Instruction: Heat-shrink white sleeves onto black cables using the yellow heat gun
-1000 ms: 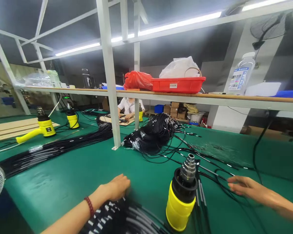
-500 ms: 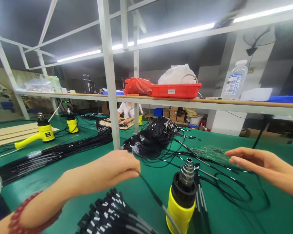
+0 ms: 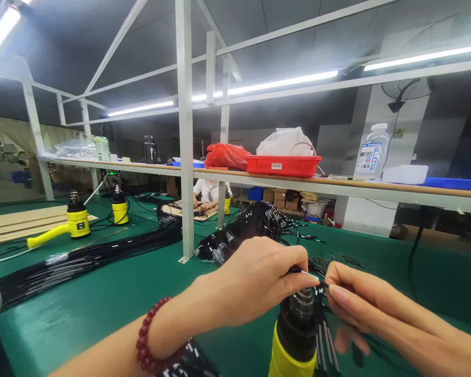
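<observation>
A black cable [image 3: 323, 284] runs between the fingertips of the two hands, just above the metal nozzle of an upright yellow heat gun [image 3: 294, 343]. The left hand [image 3: 255, 280] pinches it between thumb and forefinger, a short piece showing at the tips. The right hand [image 3: 380, 303] closes its thumb and forefinger on the cable's other side, the two grips near each other and not touching. The right hand's lower fingers are blurred, so what they hold I cannot tell.

Under the left forearm lies a bundle [image 3: 194, 361] of white-marked cables on the green table [image 3: 141, 298]. A larger heap [image 3: 259, 220] of black cables sits behind the left hand, partly wrapped in clear plastic.

On the shelf [image 3: 337, 186], a red tray [image 3: 282, 166] holds a white plastic bag [image 3: 284, 142], which rises well above its rim. A red bag [image 3: 227, 156] touches or nearly touches the tray's left end. To the right stand a labelled clear bottle [image 3: 372, 152], a white tub [image 3: 405, 174] and a blue tray [image 3: 455, 184]; the insides of the last two are hidden.
</observation>
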A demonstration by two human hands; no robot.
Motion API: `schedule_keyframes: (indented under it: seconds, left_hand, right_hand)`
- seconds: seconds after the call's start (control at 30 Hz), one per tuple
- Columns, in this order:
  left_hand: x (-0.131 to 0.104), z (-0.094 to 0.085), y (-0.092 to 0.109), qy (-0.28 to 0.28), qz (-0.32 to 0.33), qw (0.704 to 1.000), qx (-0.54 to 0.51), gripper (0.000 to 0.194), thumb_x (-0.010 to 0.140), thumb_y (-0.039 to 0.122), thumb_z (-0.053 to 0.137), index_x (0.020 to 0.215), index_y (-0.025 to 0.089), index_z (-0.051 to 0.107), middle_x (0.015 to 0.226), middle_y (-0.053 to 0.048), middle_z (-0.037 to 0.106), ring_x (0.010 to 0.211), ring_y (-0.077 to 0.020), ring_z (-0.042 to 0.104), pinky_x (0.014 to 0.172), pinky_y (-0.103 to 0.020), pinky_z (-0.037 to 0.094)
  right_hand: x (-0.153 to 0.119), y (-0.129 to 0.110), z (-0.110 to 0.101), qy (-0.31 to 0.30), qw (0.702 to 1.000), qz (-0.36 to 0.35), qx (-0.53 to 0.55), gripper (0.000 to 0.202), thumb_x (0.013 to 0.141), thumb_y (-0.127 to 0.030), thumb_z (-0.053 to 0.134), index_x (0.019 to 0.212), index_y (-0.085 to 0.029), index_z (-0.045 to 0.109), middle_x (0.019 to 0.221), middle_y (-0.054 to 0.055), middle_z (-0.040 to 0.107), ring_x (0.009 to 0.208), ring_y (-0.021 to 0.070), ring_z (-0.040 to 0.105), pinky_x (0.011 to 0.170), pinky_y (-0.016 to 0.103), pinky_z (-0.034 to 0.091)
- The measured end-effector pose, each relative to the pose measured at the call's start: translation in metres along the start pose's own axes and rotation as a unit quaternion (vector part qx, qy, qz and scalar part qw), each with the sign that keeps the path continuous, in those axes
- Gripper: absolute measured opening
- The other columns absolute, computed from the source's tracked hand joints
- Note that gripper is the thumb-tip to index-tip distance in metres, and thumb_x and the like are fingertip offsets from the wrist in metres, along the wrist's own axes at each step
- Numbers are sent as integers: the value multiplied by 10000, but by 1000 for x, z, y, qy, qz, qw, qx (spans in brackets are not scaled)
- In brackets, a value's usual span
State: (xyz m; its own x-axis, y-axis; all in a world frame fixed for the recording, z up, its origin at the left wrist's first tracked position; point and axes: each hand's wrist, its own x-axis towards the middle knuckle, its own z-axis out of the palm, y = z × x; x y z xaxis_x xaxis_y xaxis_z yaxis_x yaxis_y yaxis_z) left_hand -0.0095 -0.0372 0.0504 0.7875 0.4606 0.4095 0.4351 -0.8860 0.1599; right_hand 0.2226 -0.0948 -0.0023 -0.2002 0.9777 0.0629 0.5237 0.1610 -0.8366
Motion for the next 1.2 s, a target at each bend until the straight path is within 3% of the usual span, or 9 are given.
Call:
schedule_keyframes:
  seconds: [0.1,0.2,0.47,0.8,0.93,1.03,1.2]
  left_hand:
    - [-4,8,-9,-26,-57,997,-34,287,1009,340,487,766,194,528,615,65,487,579,-103,405,539,-231,282]
    - [-5,17,-19,-41,-94,989,-103,308,1000,312,466,727,184,527,597,64,476,541,-92,373,508,-223,272]
    - [0,46,-40,-30,-160,945,-282,404,985,393,417,697,158,574,627,30,530,602,-109,495,550,-206,359]
    - [7,54,-44,20,-205,924,-322,283,891,369,567,730,146,632,677,14,575,658,-123,497,581,-221,347]
    - [8,53,-41,48,-212,924,-315,214,845,329,638,732,147,640,630,44,513,604,-103,422,553,-220,309]
    - [8,54,-41,65,-208,921,-324,164,822,288,664,746,144,646,637,51,508,596,-96,403,552,-219,306]
    - [9,52,-40,76,-208,920,-323,119,776,247,705,762,142,649,676,42,554,637,-99,451,575,-211,331]
  right_hand:
    - [14,-1,3,-32,999,-8,-11,462,956,-675,370,814,-251,488,682,-47,451,637,142,417,597,220,426]
    - [25,3,3,7,999,-26,-33,466,930,-688,399,798,-242,430,713,-57,328,643,146,294,551,232,307]
    - [42,5,0,50,994,-46,-86,398,882,-581,432,704,-233,357,678,-61,307,630,148,256,549,261,237]
    - [52,15,0,49,990,-28,-128,382,857,-578,393,683,-244,329,656,-63,314,620,149,245,552,274,223]
    - [52,13,-1,58,989,-20,-133,398,836,-598,412,680,-242,330,653,-62,321,615,148,252,546,270,220]
    - [51,16,-2,61,990,-23,-129,403,852,-597,425,682,-233,385,646,-55,345,609,148,272,544,271,225]
    - [49,22,-7,46,991,-42,-120,465,894,-619,418,807,-205,612,725,-1,486,681,178,399,581,288,293]
